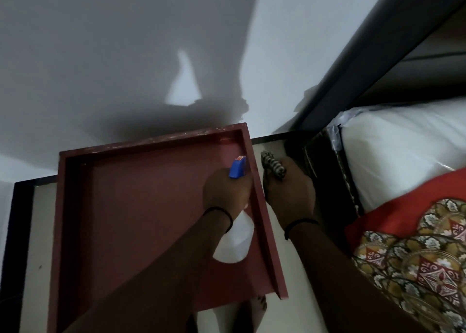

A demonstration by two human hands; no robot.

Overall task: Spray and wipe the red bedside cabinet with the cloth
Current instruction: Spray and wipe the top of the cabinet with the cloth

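The red bedside cabinet (141, 206) stands against the white wall, seen from above, with a raised rim round its top. My left hand (227, 191) grips a white spray bottle (235, 239) with a blue nozzle (237, 167), held over the right part of the cabinet top and pointing toward the back corner. My right hand (290, 194) hovers just right of the cabinet, over the gap beside the bed, and holds a bunched patterned cloth (273, 165). Most of the cloth is hidden in the fist.
A bed with a white plastic-wrapped mattress (403, 156) and dark frame (320, 168) stands close on the right. A red patterned fabric (416, 257) lies at lower right. Pale floor (35, 231) shows left of the cabinet. A bare foot (254, 312) is below the cabinet's front edge.
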